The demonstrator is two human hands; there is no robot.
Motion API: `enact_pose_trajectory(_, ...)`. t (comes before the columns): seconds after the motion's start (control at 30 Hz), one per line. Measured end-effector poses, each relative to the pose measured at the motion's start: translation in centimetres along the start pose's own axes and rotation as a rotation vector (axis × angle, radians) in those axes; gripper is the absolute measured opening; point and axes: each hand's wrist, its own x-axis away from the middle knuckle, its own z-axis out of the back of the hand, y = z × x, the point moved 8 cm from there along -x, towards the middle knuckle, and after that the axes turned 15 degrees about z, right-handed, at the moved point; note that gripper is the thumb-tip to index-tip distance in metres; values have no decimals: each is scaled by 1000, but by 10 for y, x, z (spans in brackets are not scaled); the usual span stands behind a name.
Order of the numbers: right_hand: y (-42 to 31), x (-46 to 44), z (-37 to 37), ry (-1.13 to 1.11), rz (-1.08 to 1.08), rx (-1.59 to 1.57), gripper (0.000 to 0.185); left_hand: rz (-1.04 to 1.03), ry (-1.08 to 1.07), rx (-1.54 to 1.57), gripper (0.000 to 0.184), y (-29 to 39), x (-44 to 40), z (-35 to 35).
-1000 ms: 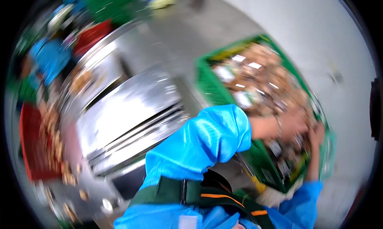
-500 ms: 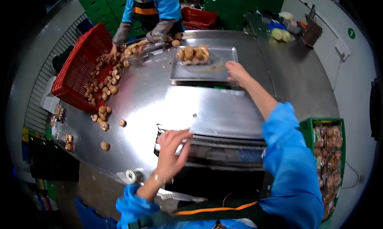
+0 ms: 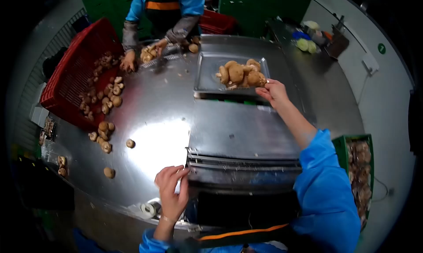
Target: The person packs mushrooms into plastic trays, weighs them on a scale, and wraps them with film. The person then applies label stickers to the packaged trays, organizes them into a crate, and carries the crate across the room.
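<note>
My right hand (image 3: 274, 93) grips the right end of a pack of brown mushrooms (image 3: 238, 73), its fingers closed at the edge. The pack is lifted over a shallow metal tray (image 3: 205, 83); its container is clear or hidden under the caps. At the left end of the wrapping machine (image 3: 242, 165), my left hand (image 3: 172, 191) hovers with loosely bent fingers and the thumb apart. A pale patch shows in the gap between them; I cannot tell whether it is film or glare.
A tipped red crate (image 3: 77, 72) spills mushrooms (image 3: 103, 132) onto the steel table (image 3: 154, 99). Across it, a co-worker's hands (image 3: 128, 60) handle mushrooms. A green crate (image 3: 339, 144) of packed mushrooms stands at right. Cabbage-like vegetables (image 3: 306, 45) lie at the far right.
My right hand has closed on the mushroom pack, which has moved right and nearer, up off the tray. My left hand has shifted slightly left and down, its fingers more bent.
</note>
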Motion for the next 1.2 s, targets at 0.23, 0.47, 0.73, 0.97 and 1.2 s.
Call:
enact_pose_trajectory(0.23, -17, 183, 123, 3, -202, -1, 28, -147, -127, -221, 26, 32, 35, -67)
enact_pose_trajectory(0.47, -93, 255, 180, -78, 588, 1639, 31, -182, 39, -635, 30, 26, 24, -88)
enact_pose_trajectory(0.73, -43, 265, 204, -243, 342, 962, 27, 172, -557, -12, 27, 14, 9, -121)
enact_pose_trajectory(0.97, -106, 316, 183, -538, -467, -1200, 12, 401, -1454, 1618, 37, 84, 58, -74)
enact_pose_trajectory(1.2, -141, 60, 120, -175, 667, -153, 16, -275, -397, 666, 41, 134, -165, -176)
